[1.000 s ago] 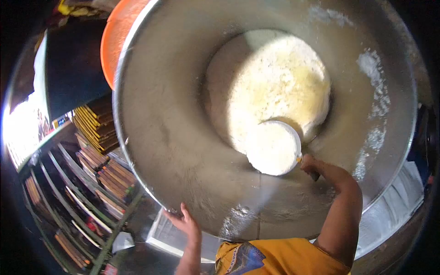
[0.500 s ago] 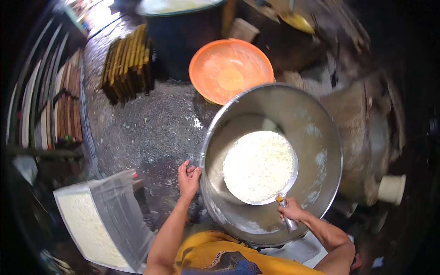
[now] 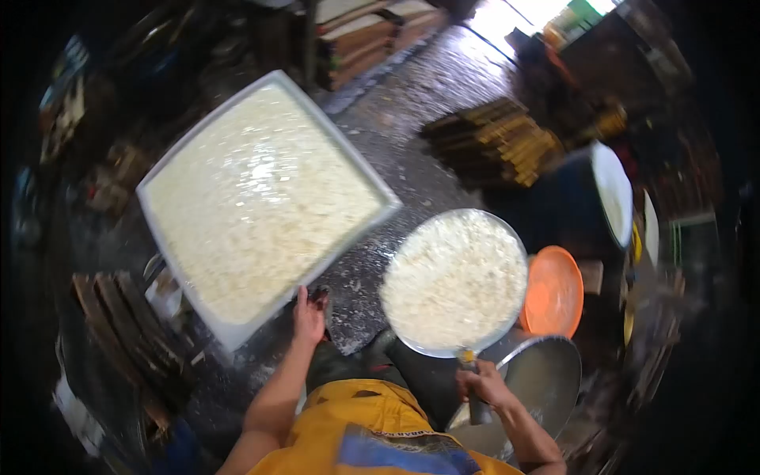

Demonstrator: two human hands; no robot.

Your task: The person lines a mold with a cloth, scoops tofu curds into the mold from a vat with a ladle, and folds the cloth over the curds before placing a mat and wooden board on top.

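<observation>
My right hand (image 3: 483, 384) is closed around the handle of a wide round scoop (image 3: 466, 355), holding it level between the big square tray and the metal vat. White, lumpy curds (image 3: 454, 279) fill the scoop up to its rim. In my left hand (image 3: 309, 315) there is nothing; its fingers are apart, beside the near edge of the square tray (image 3: 360, 162), and I cannot tell if they touch it. A pale, wet, curd-like mass (image 3: 257, 198) fills that tray. Behind my right hand, the metal vat (image 3: 546, 380) is partly hidden by my forearm and the scoop.
An orange basin (image 3: 552, 291) stands at the vat's far side, near a large dark tub (image 3: 546, 202). Stacked slatted wooden boards (image 3: 499, 142) lie on the wet floor (image 3: 388, 111). More dark boards (image 3: 127, 340) lean at the left.
My right hand has lifted the filled scoop out of the vat and carried it left. The view has turned left, bringing the square tray to the front. My left hand is now by the tray's edge.
</observation>
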